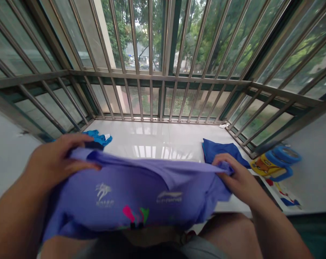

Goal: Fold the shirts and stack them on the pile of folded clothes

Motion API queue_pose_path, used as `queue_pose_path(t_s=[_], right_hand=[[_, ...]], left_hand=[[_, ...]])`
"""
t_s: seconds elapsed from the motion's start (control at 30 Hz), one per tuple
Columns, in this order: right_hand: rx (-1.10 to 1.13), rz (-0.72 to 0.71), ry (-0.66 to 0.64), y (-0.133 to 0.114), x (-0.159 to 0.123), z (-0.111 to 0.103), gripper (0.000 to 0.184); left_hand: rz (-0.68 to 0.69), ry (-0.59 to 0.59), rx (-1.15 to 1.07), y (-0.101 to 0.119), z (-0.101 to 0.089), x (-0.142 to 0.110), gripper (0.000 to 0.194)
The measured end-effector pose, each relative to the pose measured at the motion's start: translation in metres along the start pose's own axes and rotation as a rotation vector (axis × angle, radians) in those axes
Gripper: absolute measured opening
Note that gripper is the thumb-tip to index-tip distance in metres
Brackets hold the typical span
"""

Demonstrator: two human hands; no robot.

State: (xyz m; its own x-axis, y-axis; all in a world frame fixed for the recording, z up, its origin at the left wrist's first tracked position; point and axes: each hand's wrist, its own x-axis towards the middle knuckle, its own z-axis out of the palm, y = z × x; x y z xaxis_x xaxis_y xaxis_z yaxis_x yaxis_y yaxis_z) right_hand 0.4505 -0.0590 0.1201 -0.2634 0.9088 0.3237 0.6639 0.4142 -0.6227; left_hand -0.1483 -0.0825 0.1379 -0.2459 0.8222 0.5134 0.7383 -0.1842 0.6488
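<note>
A purple sports shirt (130, 194) with white logos and a pink and green print is stretched between my hands above my lap. My left hand (57, 158) grips its left shoulder edge with the fingers curled over the cloth. My right hand (237, 178) pinches the right shoulder edge. The shirt's lower part hangs down over my knees.
A white tiled sill (157, 138) lies ahead, fenced by metal window bars (152, 72). On it lie a crumpled bright blue garment (98, 138) at the left and a dark blue cloth (222, 149) at the right. A yellow and blue toy (276, 163) lies on the right ledge.
</note>
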Motion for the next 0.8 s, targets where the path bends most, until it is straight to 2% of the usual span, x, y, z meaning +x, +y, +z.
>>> queue_pose_path(t_s=[0.07, 0.1, 0.17, 0.2, 0.23, 0.3, 0.33, 0.43, 0.53, 0.6, 0.7, 0.8], right_hand=[[-0.066, 0.143, -0.073, 0.026, 0.05, 0.011, 0.029], [-0.145, 0.215, -0.095, 0.04, 0.073, 0.017, 0.029], [-0.392, 0.296, -0.078, 0.063, 0.106, 0.03, 0.028], [-0.455, 0.312, -0.057, 0.072, 0.115, 0.037, 0.033], [-0.513, 0.321, -0.038, 0.078, 0.119, 0.045, 0.04], [-0.563, 0.333, -0.013, 0.084, 0.114, 0.066, 0.054], [-0.578, 0.336, -0.013, 0.084, 0.106, 0.081, 0.057], [-0.588, 0.28, -0.085, 0.083, 0.069, 0.134, 0.06], [-0.581, 0.213, -0.253, 0.085, 0.023, 0.184, 0.065], [-0.577, 0.24, -0.337, 0.093, -0.004, 0.203, 0.067], [-0.575, 0.248, -0.383, 0.111, -0.03, 0.202, 0.065], [-0.615, 0.29, -0.318, 0.131, -0.04, 0.179, 0.063]], left_hand=[[0.195, -0.119, 0.255, 0.013, 0.047, 0.063, 0.087], [0.222, -0.244, 0.344, 0.018, 0.073, 0.087, 0.086], [0.242, -0.481, 0.531, 0.022, 0.125, 0.112, 0.069], [0.233, -0.527, 0.633, 0.022, 0.15, 0.113, 0.063], [0.216, -0.56, 0.702, 0.021, 0.173, 0.107, 0.054], [0.204, -0.595, 0.721, 0.019, 0.216, 0.078, 0.036], [0.209, -0.615, 0.706, 0.017, 0.235, 0.059, 0.034], [0.22, -0.664, 0.656, 0.01, 0.28, -0.007, 0.045], [0.157, -0.691, 0.642, -0.007, 0.304, -0.065, 0.058], [0.112, -0.669, 0.616, -0.022, 0.307, -0.092, 0.062], [0.079, -0.613, 0.578, -0.039, 0.298, -0.119, 0.065], [0.046, -0.595, 0.584, -0.045, 0.285, -0.137, 0.064]])
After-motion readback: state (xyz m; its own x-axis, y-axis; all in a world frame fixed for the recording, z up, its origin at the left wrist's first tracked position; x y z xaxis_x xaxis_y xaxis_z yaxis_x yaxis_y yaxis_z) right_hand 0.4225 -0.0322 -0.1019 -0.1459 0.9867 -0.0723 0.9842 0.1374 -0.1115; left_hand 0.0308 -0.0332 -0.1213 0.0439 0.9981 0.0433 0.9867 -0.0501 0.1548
